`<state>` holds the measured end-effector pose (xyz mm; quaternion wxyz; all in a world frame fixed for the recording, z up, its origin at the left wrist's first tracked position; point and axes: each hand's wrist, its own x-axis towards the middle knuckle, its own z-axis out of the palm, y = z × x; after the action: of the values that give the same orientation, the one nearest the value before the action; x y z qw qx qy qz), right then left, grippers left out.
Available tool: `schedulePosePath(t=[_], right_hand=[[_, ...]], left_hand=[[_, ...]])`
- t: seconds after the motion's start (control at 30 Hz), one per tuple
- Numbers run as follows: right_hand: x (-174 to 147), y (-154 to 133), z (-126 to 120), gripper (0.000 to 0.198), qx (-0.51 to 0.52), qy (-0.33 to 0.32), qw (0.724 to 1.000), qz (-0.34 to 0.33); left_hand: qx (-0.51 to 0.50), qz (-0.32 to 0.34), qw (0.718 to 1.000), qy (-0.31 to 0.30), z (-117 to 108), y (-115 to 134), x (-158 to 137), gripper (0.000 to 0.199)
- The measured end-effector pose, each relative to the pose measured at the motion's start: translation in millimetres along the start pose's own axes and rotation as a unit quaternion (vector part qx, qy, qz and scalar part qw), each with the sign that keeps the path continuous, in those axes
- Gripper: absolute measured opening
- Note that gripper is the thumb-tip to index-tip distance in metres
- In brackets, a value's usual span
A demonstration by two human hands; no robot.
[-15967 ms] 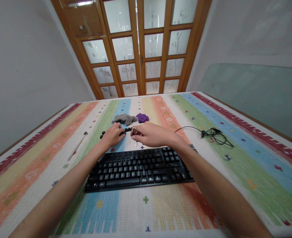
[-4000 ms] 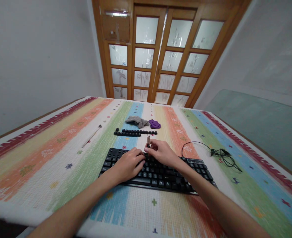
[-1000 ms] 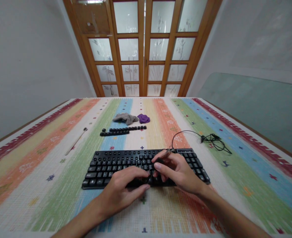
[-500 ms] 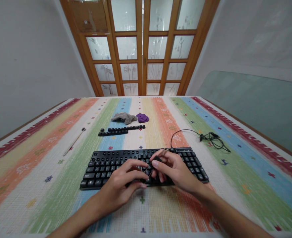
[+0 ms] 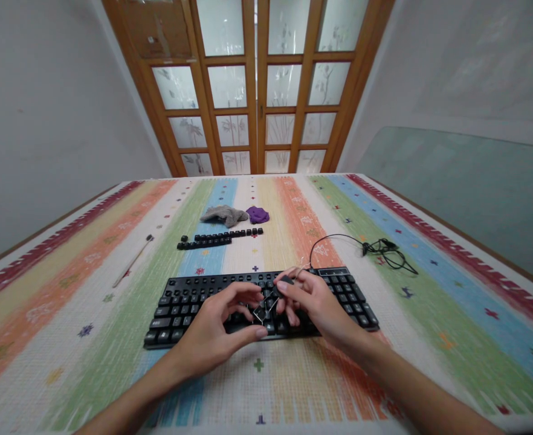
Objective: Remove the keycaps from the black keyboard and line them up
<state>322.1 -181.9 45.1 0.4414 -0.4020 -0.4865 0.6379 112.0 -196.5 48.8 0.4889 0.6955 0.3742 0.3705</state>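
Right hand (image 5: 315, 300) holds wire tool (image 5: 285, 280) over keyboard (image 5: 194, 305).

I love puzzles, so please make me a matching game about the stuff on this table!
1. cable
2. gray cloth
3. brush
4. keyboard

A. left of the loose keys
B. under the left hand and right hand
C. right beside the purple lump
D. bunched in loops toward the right side

Right pairs: 1-D, 2-C, 3-A, 4-B
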Motion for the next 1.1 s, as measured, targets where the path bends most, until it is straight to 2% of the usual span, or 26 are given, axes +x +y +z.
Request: schedulePosePath(t=[0.13,0.2,0.33,0.47,0.77,1.1], right_hand=[[-1.8,-0.1,0.7,0.038,-0.006,-0.011,1.000,-0.014],[-2.6,0.0,0.5,0.037,0.001,-0.016,1.000,-0.022],[-2.4,-0.6,-0.3,0.035,0.048,-0.021,0.999,-0.015],[-0.8,0.4,-0.4,0.036,0.110,-0.034,0.993,0.019],[-1.5,7.9,-1.2,0.032,0.212,-0.090,0.968,0.095],[-2.9,5.6,-1.8,0.027,0.233,-0.098,0.965,0.073]], left_hand=[[-0.103,-0.055,0.993,0.007,1.2,-5.2,1.6,0.041],[-0.135,-0.065,0.989,0.011,0.7,-6.1,2.4,0.041],[-0.187,-0.076,0.979,-0.018,-0.1,-4.6,3.0,0.037],[-0.198,-0.070,0.978,-0.014,0.2,-3.1,3.4,0.032],[-0.235,-0.037,0.971,-0.024,2.8,-9.0,0.4,0.035],[-0.231,-0.019,0.973,-0.020,1.4,-3.2,-1.7,0.023]])
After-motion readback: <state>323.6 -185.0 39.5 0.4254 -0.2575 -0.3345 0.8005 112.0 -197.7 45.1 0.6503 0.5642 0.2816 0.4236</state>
